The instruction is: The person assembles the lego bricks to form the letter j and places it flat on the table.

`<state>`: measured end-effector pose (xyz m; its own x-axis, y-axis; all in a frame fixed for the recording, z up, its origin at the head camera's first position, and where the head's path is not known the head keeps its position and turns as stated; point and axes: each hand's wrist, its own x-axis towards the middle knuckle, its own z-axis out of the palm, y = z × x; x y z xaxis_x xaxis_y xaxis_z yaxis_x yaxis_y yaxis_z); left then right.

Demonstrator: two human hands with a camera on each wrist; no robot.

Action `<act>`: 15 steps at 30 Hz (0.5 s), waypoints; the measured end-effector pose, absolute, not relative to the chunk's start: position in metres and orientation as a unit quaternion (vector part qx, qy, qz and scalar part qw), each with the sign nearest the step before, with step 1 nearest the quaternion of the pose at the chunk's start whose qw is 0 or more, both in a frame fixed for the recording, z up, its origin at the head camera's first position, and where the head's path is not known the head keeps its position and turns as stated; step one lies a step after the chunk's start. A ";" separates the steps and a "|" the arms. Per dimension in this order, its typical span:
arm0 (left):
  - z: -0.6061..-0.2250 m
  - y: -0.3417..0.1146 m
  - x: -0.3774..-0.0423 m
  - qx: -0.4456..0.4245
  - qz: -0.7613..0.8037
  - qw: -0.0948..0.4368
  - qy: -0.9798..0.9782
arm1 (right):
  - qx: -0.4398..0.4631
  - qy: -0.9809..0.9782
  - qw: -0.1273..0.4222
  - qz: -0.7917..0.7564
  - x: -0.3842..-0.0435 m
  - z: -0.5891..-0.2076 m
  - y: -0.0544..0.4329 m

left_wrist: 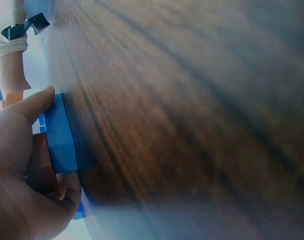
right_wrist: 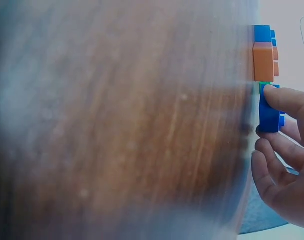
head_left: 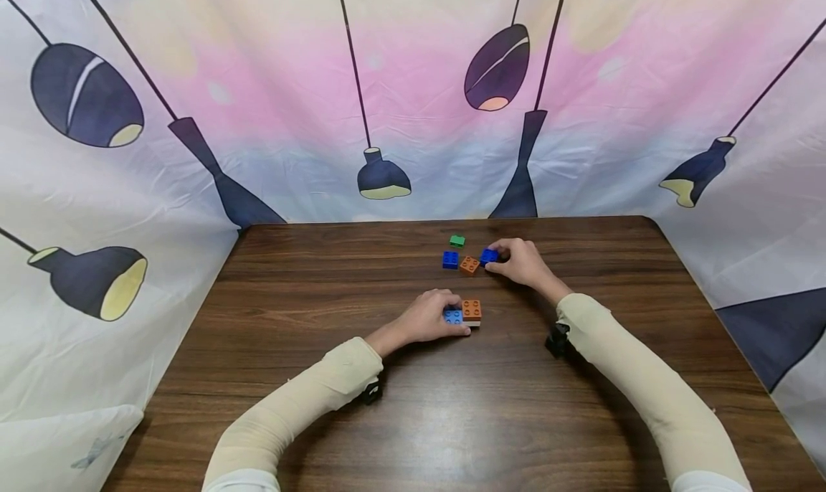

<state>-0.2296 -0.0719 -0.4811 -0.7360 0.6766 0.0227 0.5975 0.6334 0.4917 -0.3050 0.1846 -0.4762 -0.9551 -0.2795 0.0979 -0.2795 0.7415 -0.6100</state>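
Observation:
My left hand [head_left: 429, 315] grips a small stack of toy building bricks on the table, thumb along the near side and fingers over the far side. The stack shows a light blue brick [head_left: 453, 317] beside an orange brick [head_left: 472, 310], with a white layer [head_left: 473, 324] under the orange one. Seen from the left wrist, a blue brick [left_wrist: 61, 137] lies between thumb and finger. Farther back, my right hand [head_left: 521, 262] pinches a dark blue brick [right_wrist: 269, 110] between thumb and fingers, close over the table; its remaining fingers are curled below in the right wrist view.
Beside the right hand lie an orange brick [head_left: 470, 265], another dark blue brick [head_left: 450, 259] and a green brick [head_left: 457, 240]. The brown wooden table [head_left: 310, 277] ends at a hanging printed cloth [head_left: 290, 140]. Dark wrist devices sit under both sleeves.

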 end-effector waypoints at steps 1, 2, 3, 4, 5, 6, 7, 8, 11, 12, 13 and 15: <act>-0.481 -0.072 -0.230 0.354 0.241 0.082 0.900 | 0.151 -0.933 0.001 0.328 -0.305 -0.476 0.185; -0.481 -0.072 -0.230 0.354 0.242 0.083 0.900 | 0.152 -0.932 0.002 0.329 -0.304 -0.475 0.186; -0.481 -0.071 -0.230 0.355 0.243 0.083 0.899 | 0.153 -0.931 0.004 0.332 -0.304 -0.474 0.186; -0.482 -0.071 -0.230 0.356 0.243 0.083 0.899 | 0.155 -0.930 0.005 0.333 -0.303 -0.473 0.187; -0.482 -0.071 -0.230 0.356 0.244 0.083 0.898 | 0.157 -0.930 0.006 0.333 -0.302 -0.472 0.187; -0.482 -0.071 -0.230 0.357 0.245 0.083 0.897 | 0.157 -0.929 0.007 0.335 -0.300 -0.471 0.188; -0.482 -0.071 -0.230 0.357 0.246 0.083 0.897 | 0.158 -0.928 0.007 0.337 -0.299 -0.470 0.188; -0.482 -0.072 -0.230 0.357 0.247 0.083 0.897 | 0.159 -0.928 0.007 0.337 -0.298 -0.469 0.188; -0.482 -0.072 -0.230 0.354 0.247 0.083 0.898 | 0.162 -0.928 0.005 0.337 -0.292 -0.466 0.188; -0.482 -0.072 -0.230 0.354 0.247 0.084 0.898 | 0.162 -0.927 0.004 0.337 -0.290 -0.465 0.188; -0.482 -0.072 -0.230 0.353 0.247 0.084 0.899 | 0.163 -0.927 0.003 0.338 -0.288 -0.464 0.188; -0.483 -0.072 -0.230 0.353 0.247 0.083 0.899 | 0.167 -0.926 0.003 0.340 -0.284 -0.463 0.187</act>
